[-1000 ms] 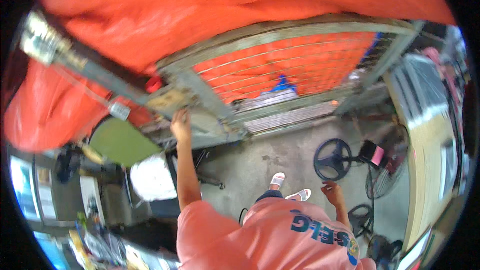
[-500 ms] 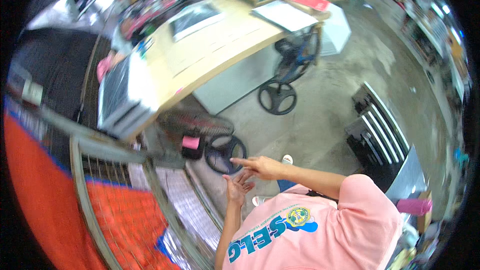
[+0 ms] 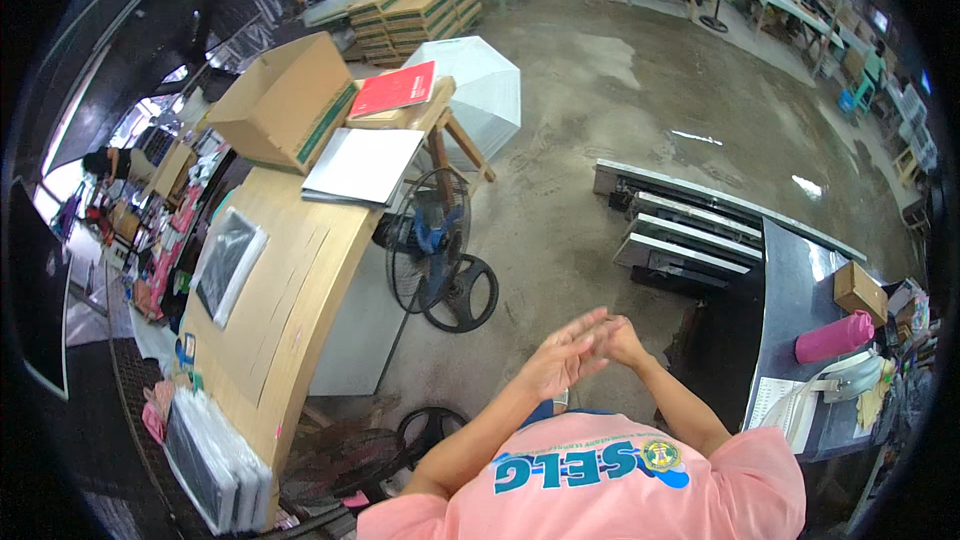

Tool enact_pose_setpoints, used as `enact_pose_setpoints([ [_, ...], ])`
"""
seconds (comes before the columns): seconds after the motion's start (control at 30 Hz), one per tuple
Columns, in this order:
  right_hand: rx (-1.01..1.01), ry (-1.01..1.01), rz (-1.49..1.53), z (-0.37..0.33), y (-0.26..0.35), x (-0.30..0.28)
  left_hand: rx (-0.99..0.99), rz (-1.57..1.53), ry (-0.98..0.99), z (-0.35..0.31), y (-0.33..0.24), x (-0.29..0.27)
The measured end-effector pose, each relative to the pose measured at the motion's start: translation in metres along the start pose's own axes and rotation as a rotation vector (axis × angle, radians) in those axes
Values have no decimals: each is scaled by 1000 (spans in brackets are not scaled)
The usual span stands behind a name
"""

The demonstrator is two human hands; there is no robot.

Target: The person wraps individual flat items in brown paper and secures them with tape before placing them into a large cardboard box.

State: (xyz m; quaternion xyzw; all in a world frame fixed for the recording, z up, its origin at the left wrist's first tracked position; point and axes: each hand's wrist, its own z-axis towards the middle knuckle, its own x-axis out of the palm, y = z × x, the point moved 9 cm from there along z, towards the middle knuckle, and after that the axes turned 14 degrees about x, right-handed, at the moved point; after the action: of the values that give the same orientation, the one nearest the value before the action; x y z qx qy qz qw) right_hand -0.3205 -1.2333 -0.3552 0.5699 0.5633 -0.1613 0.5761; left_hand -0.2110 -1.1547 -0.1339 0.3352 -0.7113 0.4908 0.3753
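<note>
pink shirt (image 3: 600, 490), magenta bottle (image 3: 833, 337)

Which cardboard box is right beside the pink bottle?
The small brown box on the dark tabletop, to the person's right; the big box is on the pale wooden table, and the stacked boxes stand beyond it.

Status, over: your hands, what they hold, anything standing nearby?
Left hand overlapping right hand in view, no held object visible. Standing fan ahead-left, beside wooden table. Pink bottle on dark desk, to the right.
</note>
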Motion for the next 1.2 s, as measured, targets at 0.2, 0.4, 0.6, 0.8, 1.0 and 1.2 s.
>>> enact_pose_setpoints([
  [0.2, 431, -105, 1078, 49, 17, -150, 177, 217, 522, 198, -83, -4],
  [0.4, -21, -221, 330, 183, 54, -242, 805, 1712, 264, 321, -242, 7],
  [0.6, 167, -191, 76, 361, -19, -263, 372, 1466, -162, 451, -307, -207],
  [0.8, 435, -75, 391, 546, -8, -339, 65, 1329, -114, 625, -383, -204],
  [1.0, 226, 253, 22, 707, -50, -334, 47, 1733, 291, 806, -444, -188],
  [1.2, 286, 512, -115, 891, -164, -389, 292, 1615, 93, 989, -545, -282],
])
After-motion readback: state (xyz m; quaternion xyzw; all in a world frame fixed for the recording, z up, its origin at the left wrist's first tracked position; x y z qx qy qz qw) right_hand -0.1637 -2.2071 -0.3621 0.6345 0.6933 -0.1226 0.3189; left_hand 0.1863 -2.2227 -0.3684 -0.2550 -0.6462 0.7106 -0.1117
